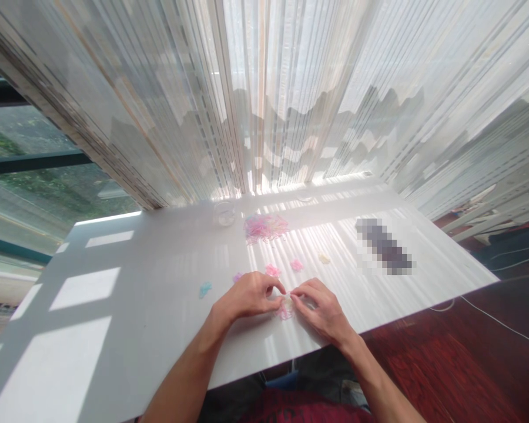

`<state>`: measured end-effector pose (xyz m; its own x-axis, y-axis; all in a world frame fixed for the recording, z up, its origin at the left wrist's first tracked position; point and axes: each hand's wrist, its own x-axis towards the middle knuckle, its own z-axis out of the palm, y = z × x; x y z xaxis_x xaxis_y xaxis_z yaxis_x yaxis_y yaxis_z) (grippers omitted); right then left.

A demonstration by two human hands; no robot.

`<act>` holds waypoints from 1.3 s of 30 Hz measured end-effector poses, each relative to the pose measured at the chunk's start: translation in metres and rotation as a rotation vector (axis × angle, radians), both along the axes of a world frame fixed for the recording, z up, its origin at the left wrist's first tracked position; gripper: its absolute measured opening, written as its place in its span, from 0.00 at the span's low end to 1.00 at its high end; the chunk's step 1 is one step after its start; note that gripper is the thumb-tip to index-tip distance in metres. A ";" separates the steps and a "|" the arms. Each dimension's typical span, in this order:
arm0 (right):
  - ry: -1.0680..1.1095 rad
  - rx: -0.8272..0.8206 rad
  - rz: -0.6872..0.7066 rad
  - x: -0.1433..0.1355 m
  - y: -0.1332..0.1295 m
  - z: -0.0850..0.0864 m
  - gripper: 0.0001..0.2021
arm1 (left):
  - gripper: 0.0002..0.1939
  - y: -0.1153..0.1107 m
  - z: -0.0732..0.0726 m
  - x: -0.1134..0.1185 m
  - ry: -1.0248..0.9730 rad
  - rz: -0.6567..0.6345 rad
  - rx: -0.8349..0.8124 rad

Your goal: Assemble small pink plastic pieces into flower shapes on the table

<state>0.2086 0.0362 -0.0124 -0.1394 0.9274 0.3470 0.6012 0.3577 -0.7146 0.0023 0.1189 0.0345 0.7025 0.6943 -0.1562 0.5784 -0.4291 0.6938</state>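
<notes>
A: Since both hands are bunched up together, what are they actually doing?

B: Left hand has thumb and index curled toward each other, and the right hand has its fingertips drawn in close too, nearly meeting the left's. Might be pinching something tiny and pale, but tbh I can't tell for either one.

A: And the stuff they're working at?

B: That's the small, roundish pink-and-whitish heap of thin loops, rubbery-looking imo. It's on the table right under the fingertips, between the hands and a bit toward the body. No clear long axis, and I can't call either hand nearer.

A: What's further out?

B: Just past the left hand, a little purple cluster of loops, partly hidden, with a teal cluster of loops to its left. Beyond the fingertips, a bright pink cluster, another pink cluster, then a pale cream cluster. Behind those, a big mixed pink-and-lilac pile and a clear round container, all on the glossy white table.
</notes>
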 end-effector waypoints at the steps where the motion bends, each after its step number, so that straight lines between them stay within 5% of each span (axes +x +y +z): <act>1: 0.011 -0.002 -0.004 0.000 0.000 0.001 0.07 | 0.09 0.000 0.000 0.000 -0.004 0.001 -0.006; 13: 0.060 -0.016 -0.012 -0.001 0.002 0.004 0.07 | 0.12 0.007 0.013 -0.011 0.007 0.064 0.063; 19: 0.073 -0.009 -0.016 -0.001 0.003 0.002 0.09 | 0.18 -0.002 0.029 -0.071 0.058 0.442 0.151; 26: 0.063 -0.005 0.005 0.000 0.004 -0.001 0.10 | 0.22 -0.036 0.018 -0.141 0.204 0.726 0.183; 39: 0.064 -0.018 -0.001 0.000 0.004 -0.002 0.09 | 0.20 -0.035 0.008 -0.126 0.330 0.795 0.258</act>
